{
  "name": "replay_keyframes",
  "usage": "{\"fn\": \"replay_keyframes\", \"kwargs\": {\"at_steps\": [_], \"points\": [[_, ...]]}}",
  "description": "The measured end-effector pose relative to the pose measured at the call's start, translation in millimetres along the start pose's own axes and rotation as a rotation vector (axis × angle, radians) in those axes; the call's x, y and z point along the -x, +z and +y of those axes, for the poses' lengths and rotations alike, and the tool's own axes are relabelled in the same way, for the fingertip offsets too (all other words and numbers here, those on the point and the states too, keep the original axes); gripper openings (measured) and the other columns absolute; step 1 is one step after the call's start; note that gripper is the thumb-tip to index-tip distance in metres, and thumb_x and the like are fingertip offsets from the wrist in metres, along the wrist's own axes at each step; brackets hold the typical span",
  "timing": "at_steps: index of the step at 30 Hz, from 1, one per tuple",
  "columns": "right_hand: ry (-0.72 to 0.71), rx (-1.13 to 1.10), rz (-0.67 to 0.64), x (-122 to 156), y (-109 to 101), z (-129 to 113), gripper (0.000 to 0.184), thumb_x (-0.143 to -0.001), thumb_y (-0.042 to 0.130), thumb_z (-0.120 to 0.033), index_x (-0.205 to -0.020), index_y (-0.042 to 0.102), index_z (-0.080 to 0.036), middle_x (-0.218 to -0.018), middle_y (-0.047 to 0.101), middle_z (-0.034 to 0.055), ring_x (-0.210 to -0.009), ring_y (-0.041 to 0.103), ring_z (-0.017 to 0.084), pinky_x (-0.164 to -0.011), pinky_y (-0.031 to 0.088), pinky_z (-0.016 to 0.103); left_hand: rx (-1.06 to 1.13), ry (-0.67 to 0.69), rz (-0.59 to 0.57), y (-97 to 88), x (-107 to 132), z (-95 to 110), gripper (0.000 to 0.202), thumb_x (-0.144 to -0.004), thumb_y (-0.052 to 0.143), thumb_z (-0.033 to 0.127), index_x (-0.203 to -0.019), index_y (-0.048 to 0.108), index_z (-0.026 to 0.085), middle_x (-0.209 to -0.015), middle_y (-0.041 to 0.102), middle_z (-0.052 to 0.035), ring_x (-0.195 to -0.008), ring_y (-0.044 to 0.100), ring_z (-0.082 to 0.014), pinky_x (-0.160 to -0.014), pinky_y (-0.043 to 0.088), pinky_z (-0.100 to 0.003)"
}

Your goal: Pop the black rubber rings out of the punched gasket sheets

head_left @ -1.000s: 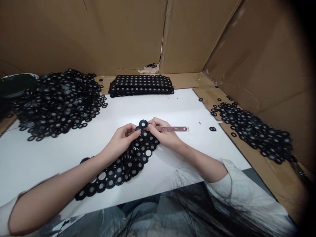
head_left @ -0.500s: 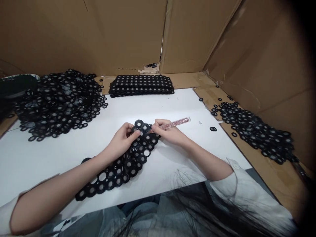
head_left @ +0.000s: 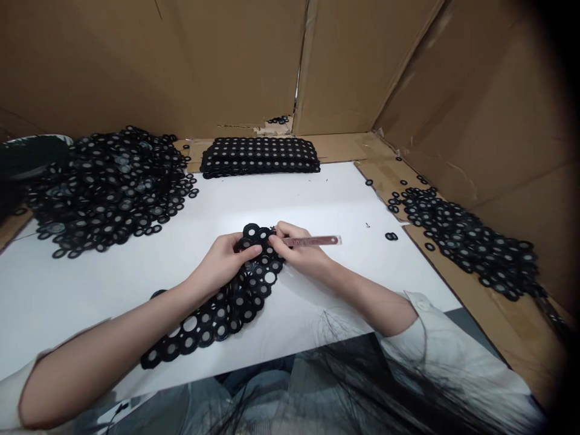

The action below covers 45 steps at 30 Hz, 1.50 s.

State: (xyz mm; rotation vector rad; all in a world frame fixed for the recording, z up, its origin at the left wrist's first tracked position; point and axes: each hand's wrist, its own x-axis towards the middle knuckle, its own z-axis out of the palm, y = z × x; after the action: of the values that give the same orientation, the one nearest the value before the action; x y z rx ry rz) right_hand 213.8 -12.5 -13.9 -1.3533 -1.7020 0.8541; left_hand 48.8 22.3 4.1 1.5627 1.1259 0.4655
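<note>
My left hand (head_left: 226, 260) pinches the upper end of a sheet of joined black rings (head_left: 240, 302), thumb on top and fingers underneath. This sheet hangs together in rows and runs down to the lower left, partly under my left forearm. Closed around a slim tool with a flat, see-through reddish handle (head_left: 312, 241) is my right hand (head_left: 299, 248). Its fingertips meet the rings at the sheet's upper right edge, and the handle points right. The tool's working tip is hidden among the fingers and rings.
A big heap of loose black rings (head_left: 113, 187) lies at the left, beside a bowl (head_left: 40, 148). Stacked ring sheets (head_left: 260, 157) stand at the back. More rings (head_left: 471, 241) are spread on cardboard at the right. Cardboard walls (head_left: 181, 66) enclose the white table top (head_left: 290, 193).
My right hand has shifted slightly left, and the tool's handle has swung from slanting up to nearly level. The sheet's top end has tilted a little; my left hand keeps its grip.
</note>
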Motion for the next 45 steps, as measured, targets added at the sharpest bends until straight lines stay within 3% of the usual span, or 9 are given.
{"fn": "replay_keyframes", "kwargs": {"at_steps": [5,11,16,24,30,36,42,45], "points": [[-0.126,0.124,0.017,1,7,-2,0.021,-0.082,0.037,-0.024,-0.064,0.027,-0.020,-0.069,0.037,-0.0003,-0.060,0.035,0.011,-0.056,0.028,0.027,0.049,0.002,-0.013,2.4,4,-4,0.023,-0.073,0.052,0.038,-0.082,0.058,0.018,-0.081,0.064,-0.0022,-0.074,0.057,-0.0178,-0.062,0.042,-0.028],[-0.034,-0.052,-0.025,1,-2,0,0.026,-0.083,0.036,-0.030,-0.062,0.026,-0.020,-0.062,0.034,-0.0016,-0.059,0.033,0.011,-0.055,0.027,0.027,-0.005,-0.002,-0.004,-0.6,2,-4,0.025,-0.072,0.054,0.041,-0.078,0.059,0.017,-0.082,0.065,-0.0028,-0.076,0.057,-0.0190,-0.065,0.042,-0.029],[-0.050,-0.078,-0.006,1,-2,1,0.025,-0.083,0.037,-0.031,-0.062,0.029,-0.020,-0.065,0.037,-0.0009,-0.060,0.034,0.011,-0.056,0.029,0.027,0.056,-0.016,-0.018,-1.4,-1,-6,0.026,-0.072,0.054,0.041,-0.077,0.059,0.017,-0.082,0.065,-0.0031,-0.074,0.057,-0.0183,-0.066,0.042,-0.029],[-0.123,0.217,-0.027,-2,8,2,0.016,-0.082,0.037,-0.026,-0.068,0.034,-0.019,-0.076,0.043,0.0024,-0.066,0.041,0.012,-0.058,0.032,0.027,0.168,-0.056,-0.104,3.3,8,-1,0.031,-0.074,0.051,0.042,-0.092,0.059,0.017,-0.086,0.065,-0.0044,-0.084,0.058,-0.0218,-0.073,0.042,-0.033],[0.074,-0.186,-0.151,-3,-16,4,0.028,-0.083,0.037,-0.037,-0.061,0.033,-0.019,-0.066,0.047,-0.0003,-0.069,0.049,0.012,-0.061,0.036,0.026,0.155,-0.019,-0.109,-0.5,6,1,0.037,-0.065,0.062,0.034,-0.099,0.059,0.019,-0.098,0.065,-0.0046,-0.093,0.057,-0.0228,-0.083,0.041,-0.036],[0.071,-0.254,-0.202,-3,-24,5,0.027,-0.081,0.041,-0.036,-0.060,0.036,-0.019,-0.070,0.051,0.0007,-0.077,0.051,0.014,-0.062,0.037,0.027,0.172,-0.090,-0.071,-1.0,1,-2,0.036,-0.060,0.067,0.033,-0.093,0.061,0.018,-0.094,0.067,-0.0045,-0.086,0.061,-0.0211,-0.080,0.044,-0.034],[0.016,-0.129,-0.189,-1,-19,2,0.027,-0.083,0.038,-0.034,-0.062,0.030,-0.019,-0.067,0.046,-0.0012,-0.063,0.043,0.010,-0.057,0.033,0.025,0.128,-0.198,-0.065,-1.3,1,2,0.028,-0.059,0.066,0.033,-0.082,0.065,0.016,-0.082,0.069,-0.0049,-0.077,0.062,-0.0204,-0.074,0.045,-0.033],[-0.058,0.038,-0.148,2,-9,-2,0.025,-0.083,0.038,-0.029,-0.063,0.028,-0.020,-0.065,0.039,-0.0016,-0.058,0.036,0.009,-0.053,0.030,0.025,0.106,-0.177,-0.035,1.0,2,0,0.023,-0.062,0.063,0.031,-0.079,0.064,0.016,-0.081,0.068,-0.0046,-0.077,0.062,-0.0201,-0.072,0.045,-0.031]]}}
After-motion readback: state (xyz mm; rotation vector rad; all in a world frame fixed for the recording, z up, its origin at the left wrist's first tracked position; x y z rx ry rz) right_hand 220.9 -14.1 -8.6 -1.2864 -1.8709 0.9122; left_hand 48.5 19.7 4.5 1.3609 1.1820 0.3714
